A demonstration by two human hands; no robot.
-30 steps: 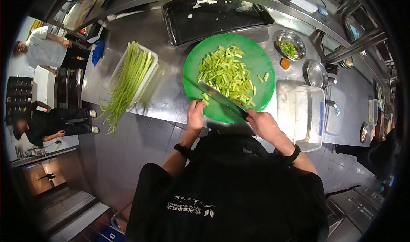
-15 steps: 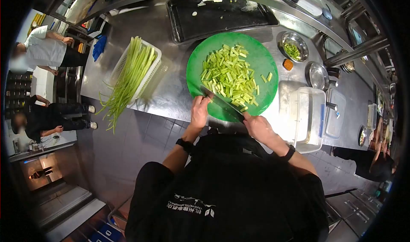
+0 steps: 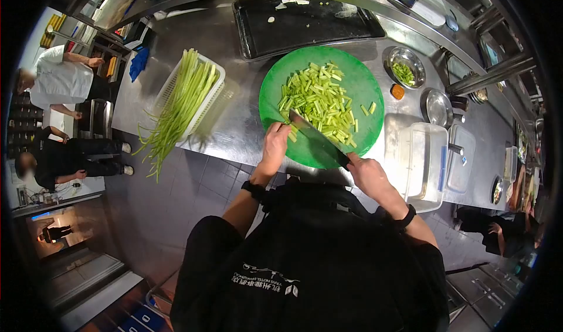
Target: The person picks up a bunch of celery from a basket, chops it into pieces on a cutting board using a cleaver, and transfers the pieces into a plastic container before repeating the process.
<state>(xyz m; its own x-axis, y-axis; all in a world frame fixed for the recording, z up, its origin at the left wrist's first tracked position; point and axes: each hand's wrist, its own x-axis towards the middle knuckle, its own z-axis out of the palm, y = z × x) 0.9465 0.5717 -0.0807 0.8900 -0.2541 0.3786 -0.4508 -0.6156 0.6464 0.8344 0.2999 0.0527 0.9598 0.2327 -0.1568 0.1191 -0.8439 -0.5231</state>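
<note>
My right hand (image 3: 370,178) is wrapped around the handle of a cleaver (image 3: 318,137), its broad blade slanting up and left over the board. My left hand (image 3: 274,148) is closed at the board's lower left edge, its fingertips on a few celery pieces (image 3: 292,134) beside the blade. A round green cutting board (image 3: 366,80) lies under both. On it spreads a heap of chopped celery (image 3: 316,94), with a couple of pieces apart to the right. To my left, long celery stalks (image 3: 186,91) lie in a white basket (image 3: 217,88), their thin ends hanging over the counter edge.
A black tray (image 3: 293,33) stands behind the board. To the right are a metal bowl (image 3: 417,68) with green pieces, an orange-brown object (image 3: 397,91), another metal bowl (image 3: 438,108) and a clear plastic bin (image 3: 431,150). Other people stand at the left and far right.
The cleaver has swung to the right, away from my left fingers, and my right hand has moved slightly right with it. My left hand remains at the board's edge.
</note>
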